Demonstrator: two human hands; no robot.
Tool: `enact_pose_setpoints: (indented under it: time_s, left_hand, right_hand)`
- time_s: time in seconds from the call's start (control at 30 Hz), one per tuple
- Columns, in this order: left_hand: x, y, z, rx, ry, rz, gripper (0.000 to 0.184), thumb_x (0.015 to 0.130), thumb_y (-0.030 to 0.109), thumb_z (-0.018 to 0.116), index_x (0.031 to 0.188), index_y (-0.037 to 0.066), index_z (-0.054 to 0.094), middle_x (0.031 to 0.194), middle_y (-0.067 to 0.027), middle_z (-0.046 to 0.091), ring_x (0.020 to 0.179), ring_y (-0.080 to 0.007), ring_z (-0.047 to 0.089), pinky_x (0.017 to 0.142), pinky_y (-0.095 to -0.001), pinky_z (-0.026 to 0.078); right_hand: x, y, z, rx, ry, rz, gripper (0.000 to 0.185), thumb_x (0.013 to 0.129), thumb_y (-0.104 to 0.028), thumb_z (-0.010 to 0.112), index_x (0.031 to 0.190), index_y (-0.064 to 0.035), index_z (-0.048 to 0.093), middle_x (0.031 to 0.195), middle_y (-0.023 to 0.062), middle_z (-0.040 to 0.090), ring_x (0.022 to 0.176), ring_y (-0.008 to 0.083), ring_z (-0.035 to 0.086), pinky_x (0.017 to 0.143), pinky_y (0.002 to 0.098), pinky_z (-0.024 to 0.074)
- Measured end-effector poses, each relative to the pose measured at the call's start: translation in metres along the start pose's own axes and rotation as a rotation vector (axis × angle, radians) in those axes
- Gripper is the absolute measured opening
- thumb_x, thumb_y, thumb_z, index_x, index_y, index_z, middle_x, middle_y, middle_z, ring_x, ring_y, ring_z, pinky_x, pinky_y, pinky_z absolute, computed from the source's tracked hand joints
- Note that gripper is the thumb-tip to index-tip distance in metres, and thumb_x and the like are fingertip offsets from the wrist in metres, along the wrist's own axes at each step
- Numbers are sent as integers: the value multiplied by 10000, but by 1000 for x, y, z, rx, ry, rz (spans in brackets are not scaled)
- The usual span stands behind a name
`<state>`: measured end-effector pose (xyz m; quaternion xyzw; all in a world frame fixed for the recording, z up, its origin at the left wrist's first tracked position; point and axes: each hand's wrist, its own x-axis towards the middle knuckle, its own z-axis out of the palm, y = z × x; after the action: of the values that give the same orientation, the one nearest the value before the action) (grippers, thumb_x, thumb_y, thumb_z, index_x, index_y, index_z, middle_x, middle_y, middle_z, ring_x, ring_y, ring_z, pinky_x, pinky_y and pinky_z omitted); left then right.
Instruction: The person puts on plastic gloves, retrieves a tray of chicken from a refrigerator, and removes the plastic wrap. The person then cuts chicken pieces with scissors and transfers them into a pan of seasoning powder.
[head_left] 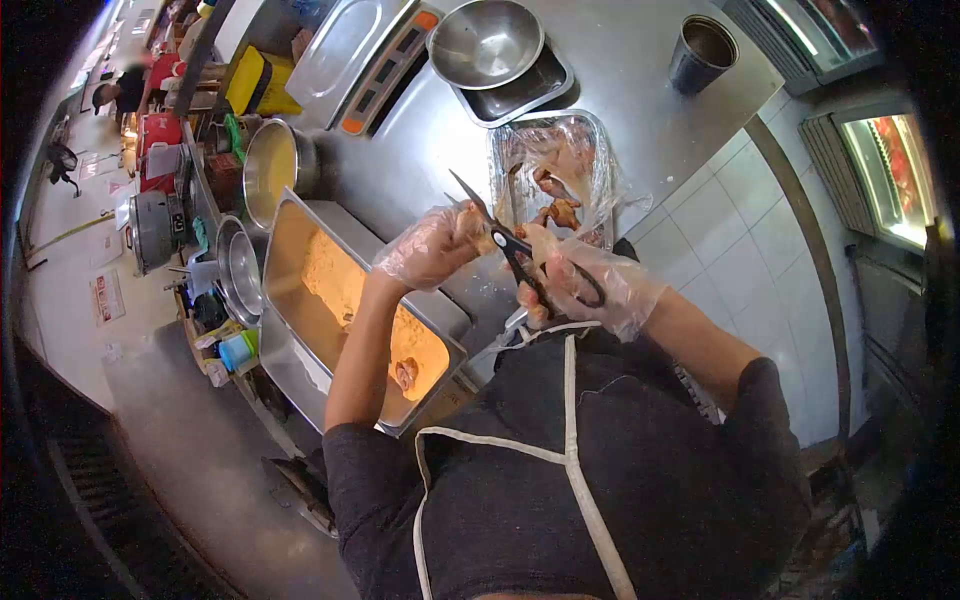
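My right hand (600, 280), in a clear plastic glove, grips black-handled scissors (510, 245). Their blades are parted and point up and left. Also gloved, my left hand (430, 250) is closed on a small piece of meat (470, 222) at the blades; the fingers partly hide it. Just beyond both hands lies a metal tray (497, 170) lined with clear plastic, with several browned pieces of meat (563, 212) in it. Under my left forearm is a deep steel pan (290, 225) of orange powder (335, 275), with one meat piece (405, 372) near its closest end.
A steel bowl (487, 45) rests on a dark rectangular pan (520, 95) at the back of the counter. A scale (390, 70) stands to its left, a dark cup (703, 55) to its right. More bowls (240, 270) line the left side. Far left, a person (128, 90) is visible.
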<state>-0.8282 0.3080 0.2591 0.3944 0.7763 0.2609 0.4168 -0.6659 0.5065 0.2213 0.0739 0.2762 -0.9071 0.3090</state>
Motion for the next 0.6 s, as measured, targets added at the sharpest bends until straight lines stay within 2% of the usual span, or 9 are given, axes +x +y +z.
enact_pose_setpoints:
  time_s: [0.1,0.17,0.27,0.33,0.4,0.43,0.5,0.53,0.6]
  left_hand:
    - [3,-15,11,101,82,70,140,860,142,577,918,16,557,764,-191,580,727,-380,549,686,-433,445]
    - [3,-16,13,198,40,-86,143,863,147,563,935,23,570,796,-213,601,768,-416,573,698,-461,460]
    - [13,-20,14,395,180,-55,156,887,182,546,948,43,583,822,-215,620,760,-413,591,701,-480,476]
    - [14,-39,7,483,312,-253,228,947,282,490,977,85,602,911,-168,648,799,-370,620,751,-469,495]
    - [1,-112,3,713,356,30,217,945,255,510,1037,76,591,1008,-135,655,886,-313,637,793,-445,507]
    - [-3,-131,2,792,373,126,218,944,246,516,1057,74,588,1040,-124,658,914,-294,643,806,-437,511]
    - [-9,-106,10,-82,273,-123,382,883,157,609,1241,55,521,1250,-113,590,1084,-249,605,877,-428,514]
    - [-6,-95,16,-88,276,-120,382,883,157,609,1241,55,521,1250,-113,590,1084,-249,605,877,-428,514]
    - [7,-71,32,-961,220,-157,679,787,95,700,1385,28,386,1355,-163,507,1203,-266,537,911,-433,509]
  right_hand:
    - [16,10,-12,213,204,146,305,951,-354,576,1008,-55,588,770,18,589,678,108,580,630,228,492]
    - [15,1,-15,-121,195,89,306,904,-331,658,952,-42,567,656,10,519,559,77,529,395,210,414]
    - [8,-12,-12,-514,222,-6,279,875,-309,698,874,-51,592,657,-6,518,522,73,492,436,226,415]
    - [-13,-30,5,-563,287,-73,279,869,-308,705,866,-46,609,644,-19,513,524,55,482,459,229,405]
    - [-47,-61,17,-705,309,-60,305,883,-342,680,826,-45,644,668,-5,550,550,72,502,496,236,400]
    - [-50,-59,1,-665,376,-196,313,873,-355,689,849,-45,648,677,-5,559,554,69,507,498,232,401]
    - [-54,-61,-18,-612,447,-319,325,864,-369,698,872,-46,653,686,-6,567,557,66,513,501,228,402]
    - [-56,-71,-20,-737,614,-185,329,847,-369,709,899,-48,656,703,21,592,569,107,536,519,255,423]
    - [-53,-76,-52,-870,779,-37,338,830,-369,720,926,-51,660,720,48,618,580,149,559,536,281,445]
